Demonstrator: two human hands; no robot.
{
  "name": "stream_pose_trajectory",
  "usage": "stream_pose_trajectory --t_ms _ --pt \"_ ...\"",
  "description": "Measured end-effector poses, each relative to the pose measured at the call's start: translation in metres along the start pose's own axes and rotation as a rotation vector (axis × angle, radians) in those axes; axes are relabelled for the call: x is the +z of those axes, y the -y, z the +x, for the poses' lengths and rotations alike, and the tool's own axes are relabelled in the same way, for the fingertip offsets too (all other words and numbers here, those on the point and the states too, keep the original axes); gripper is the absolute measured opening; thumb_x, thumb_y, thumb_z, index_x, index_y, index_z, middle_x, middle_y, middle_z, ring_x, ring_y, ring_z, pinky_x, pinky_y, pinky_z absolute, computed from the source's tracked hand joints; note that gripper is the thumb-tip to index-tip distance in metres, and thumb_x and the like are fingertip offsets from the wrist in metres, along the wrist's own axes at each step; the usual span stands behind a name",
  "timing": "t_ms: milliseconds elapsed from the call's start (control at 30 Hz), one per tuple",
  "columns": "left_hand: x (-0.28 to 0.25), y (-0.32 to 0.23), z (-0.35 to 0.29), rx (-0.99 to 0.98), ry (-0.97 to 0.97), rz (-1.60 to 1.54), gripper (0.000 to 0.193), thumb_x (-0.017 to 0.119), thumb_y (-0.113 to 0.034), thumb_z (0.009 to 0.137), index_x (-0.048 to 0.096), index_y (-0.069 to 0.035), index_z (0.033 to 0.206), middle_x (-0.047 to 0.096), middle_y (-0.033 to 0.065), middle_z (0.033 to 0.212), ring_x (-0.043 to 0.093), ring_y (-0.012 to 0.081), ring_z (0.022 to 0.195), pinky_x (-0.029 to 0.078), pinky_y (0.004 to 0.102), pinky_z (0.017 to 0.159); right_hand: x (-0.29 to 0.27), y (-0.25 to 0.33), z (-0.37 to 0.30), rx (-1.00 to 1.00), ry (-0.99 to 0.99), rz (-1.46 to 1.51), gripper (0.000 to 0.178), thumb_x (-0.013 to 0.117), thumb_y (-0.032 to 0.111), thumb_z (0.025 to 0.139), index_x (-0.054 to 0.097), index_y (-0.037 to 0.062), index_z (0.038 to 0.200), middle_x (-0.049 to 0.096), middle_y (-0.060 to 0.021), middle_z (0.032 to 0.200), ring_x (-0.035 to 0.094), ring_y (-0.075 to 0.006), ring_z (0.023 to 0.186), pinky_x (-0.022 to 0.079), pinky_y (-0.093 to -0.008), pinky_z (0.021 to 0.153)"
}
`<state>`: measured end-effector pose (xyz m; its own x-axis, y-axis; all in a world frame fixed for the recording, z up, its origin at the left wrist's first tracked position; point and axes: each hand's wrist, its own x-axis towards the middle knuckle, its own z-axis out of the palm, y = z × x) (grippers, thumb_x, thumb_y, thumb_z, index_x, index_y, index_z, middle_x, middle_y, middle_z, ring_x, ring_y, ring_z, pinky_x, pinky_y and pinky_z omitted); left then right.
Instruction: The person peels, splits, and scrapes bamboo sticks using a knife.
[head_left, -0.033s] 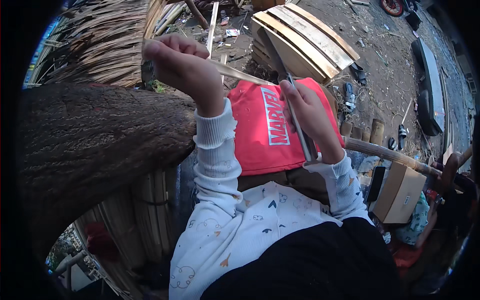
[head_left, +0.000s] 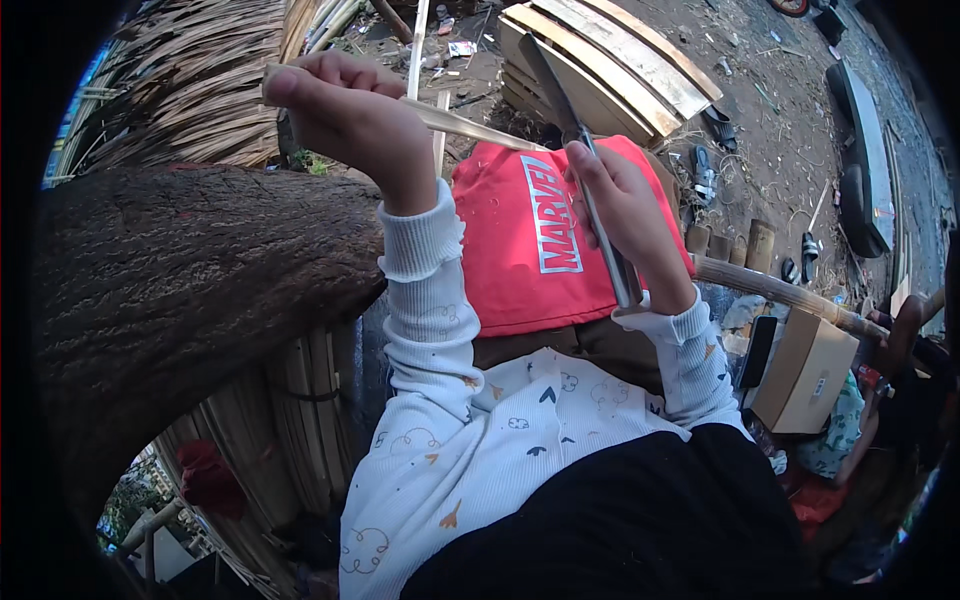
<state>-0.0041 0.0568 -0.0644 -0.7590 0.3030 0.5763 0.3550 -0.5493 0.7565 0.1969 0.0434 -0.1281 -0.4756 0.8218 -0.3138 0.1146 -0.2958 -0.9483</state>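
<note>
My left hand (head_left: 355, 125) is raised at the upper left, its fingers closed on one end of a thin pale strip (head_left: 465, 127) that looks like split bamboo or palm. From there the strip slants down to the right, ending near the knife. In my right hand (head_left: 625, 205) is a long narrow knife (head_left: 548, 82), its dark blade pointing up and away and its grey handle reaching back toward my wrist. Beneath both lies a red cloth (head_left: 500, 280) with a white-framed print, spread over my lap. Where the strip meets the blade is partly hidden by my right fingers.
A thick dark trunk (head_left: 200, 270) lies close on my left, with dry thatch (head_left: 190, 80) beyond it. Wooden slats (head_left: 610, 60) are stacked ahead. At right are a bamboo pole (head_left: 780, 290), a cardboard box (head_left: 805, 372), a phone-like black slab (head_left: 758, 352), sandals (head_left: 703, 175) and another person's arm (head_left: 860, 445).
My left hand has shifted slightly left and the strip with it, showing a little more of its length. The whole view has tilted slightly. Both hands keep their hold.
</note>
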Motion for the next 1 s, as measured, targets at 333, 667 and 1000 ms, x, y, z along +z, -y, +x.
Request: stream_pose_trajectory --t_ms 333,667,1000 --pt "0.003 0.023 0.032 0.024 0.021 0.227 0.062 0.009 -0.067 0.093 0.021 -0.017 0.058 0.027 -0.0032 0.041 0.030 0.0059 0.030 0.030 0.0199 0.028 -0.028 -0.008 0.007 0.002 -0.174 0.130 0.049 0.045 0.051 0.097 0.053 0.0032 0.093 0.050 -0.0018 0.057 0.048 -0.0084 0.039 0.040 -0.0221 0.038" --pt "-0.007 0.025 0.031 0.009 0.050 0.233 0.059 0.010 -0.066 0.094 0.018 -0.018 0.061 0.025 -0.0045 0.043 0.024 0.0057 0.033 0.023 0.0218 0.030 0.072 -0.021 0.038 -0.239 -0.054 0.323 0.062 0.030 0.059 0.099 0.050 0.0014 0.088 0.048 -0.0039 0.057 0.050 -0.0119 0.042 0.043 -0.0266 0.038" --pt "-0.026 0.023 0.031 0.013 0.110 0.128 0.063 0.013 -0.074 0.089 0.018 -0.017 0.063 0.021 -0.0040 0.044 0.019 0.0066 0.035 0.016 0.0232 0.034 0.036 0.018 0.042 -0.391 -0.018 0.320 0.066 0.030 0.062 0.097 0.049 0.0005 0.083 0.047 -0.0023 0.056 0.050 -0.0117 0.042 0.043 -0.0263 0.038"
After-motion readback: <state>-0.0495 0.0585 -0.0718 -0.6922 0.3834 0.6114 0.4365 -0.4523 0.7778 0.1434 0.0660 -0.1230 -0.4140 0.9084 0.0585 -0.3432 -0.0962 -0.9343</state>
